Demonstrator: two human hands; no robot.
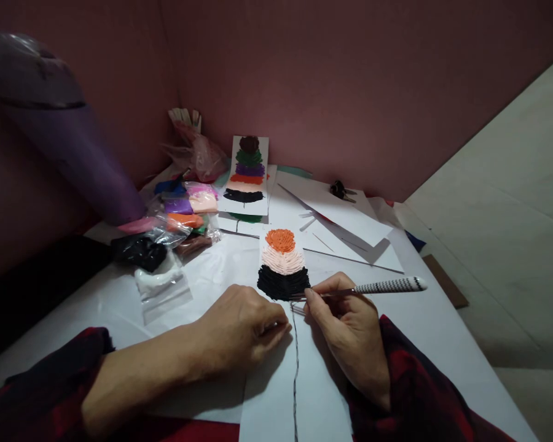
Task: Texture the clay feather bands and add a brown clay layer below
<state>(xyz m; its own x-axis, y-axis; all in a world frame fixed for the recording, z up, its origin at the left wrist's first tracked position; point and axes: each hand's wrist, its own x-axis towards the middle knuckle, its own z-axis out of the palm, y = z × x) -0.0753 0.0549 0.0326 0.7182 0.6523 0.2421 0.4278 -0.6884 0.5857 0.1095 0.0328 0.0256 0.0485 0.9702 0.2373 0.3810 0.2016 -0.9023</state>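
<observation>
On a white paper strip [270,393] lies a layered clay shape: an orange top [280,240], a pale peach band [283,260] and a black band [281,282] with ridged texture. My right hand [350,334] grips a slim metal tool [387,286] with a black-and-white patterned handle. Its thin tip reaches the lower edge of the black band; the tip's exact form is too small to tell. Just below and left of that, my left hand [244,328] is closed in a pinch, and whatever it holds is hidden. A dark twisted line [295,374] runs down the strip from the black band.
Bagged coloured clay [184,221] is piled at the left, with a white clay bag [161,285] nearest. Behind stands a card [225,205] with stacked clay colours. White sheets [345,212] and keys [341,190] lie at the back right. A purple cylinder [83,147] leans at left.
</observation>
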